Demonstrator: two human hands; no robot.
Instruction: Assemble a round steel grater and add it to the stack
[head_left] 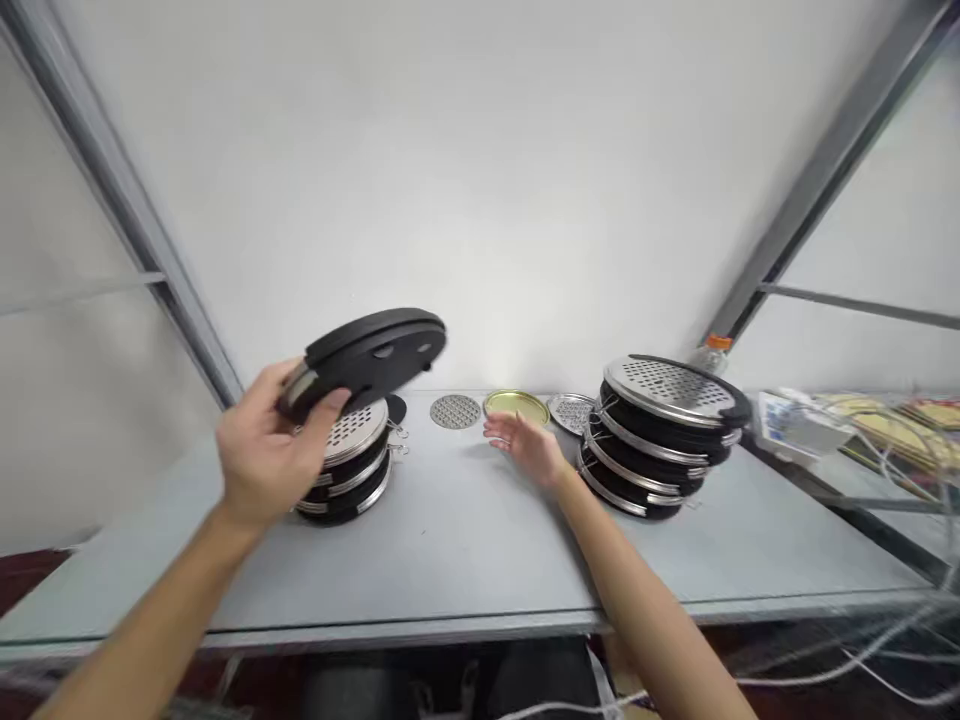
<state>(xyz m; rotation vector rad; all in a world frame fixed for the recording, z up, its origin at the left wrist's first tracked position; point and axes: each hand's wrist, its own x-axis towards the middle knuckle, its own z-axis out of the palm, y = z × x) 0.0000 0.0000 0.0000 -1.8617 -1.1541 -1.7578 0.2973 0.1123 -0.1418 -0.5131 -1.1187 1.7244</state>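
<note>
My left hand (pixel 274 435) grips a round black disc-shaped container (pixel 375 362) by its near edge, thumb underneath, and holds it tilted in the air. Below it stands a short stack of black round containers (pixel 349 475) with metal rims and clasps, a perforated grater plate (pixel 356 430) on top. My right hand (pixel 529 445) hovers over the table with its fingers apart and nothing in them. Just beyond it lies a gold round lid (pixel 517 405), flanked by a grey perforated disc (pixel 455 411) and a silver grater disc (pixel 571 412).
A taller stack of black round containers (pixel 652 450) with metal rims stands on the right of the grey table (pixel 450 560). Behind it is a clear bottle with an orange cap (pixel 718 343). A white box (pixel 799 425) and cables lie farther right. Metal posts frame both sides.
</note>
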